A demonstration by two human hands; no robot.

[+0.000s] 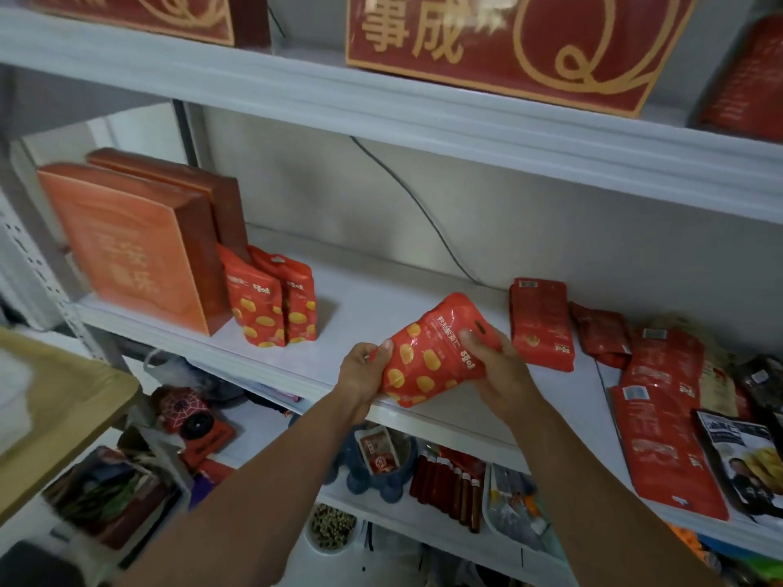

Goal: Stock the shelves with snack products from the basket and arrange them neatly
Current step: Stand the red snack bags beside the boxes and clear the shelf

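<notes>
I hold a red snack pouch (428, 353) with yellow spots tilted above the front edge of the white middle shelf (381, 298). My left hand (364, 370) grips its lower left end, thumb on the front. My right hand (493, 366) grips its upper right end. Two matching pouches (271, 307) stand upright at the left, beside two orange gift boxes (131, 247). Another red pouch (542, 324) stands just right of my hands, its back side showing.
Several red and dark snack packs (669, 417) lie in a loose pile at the shelf's right end. Red boxes (508, 44) stand on the upper shelf. The lower shelf holds mixed goods (445, 476). A wooden table corner (63, 408) juts in at left. A cable (423, 213) runs down the back wall.
</notes>
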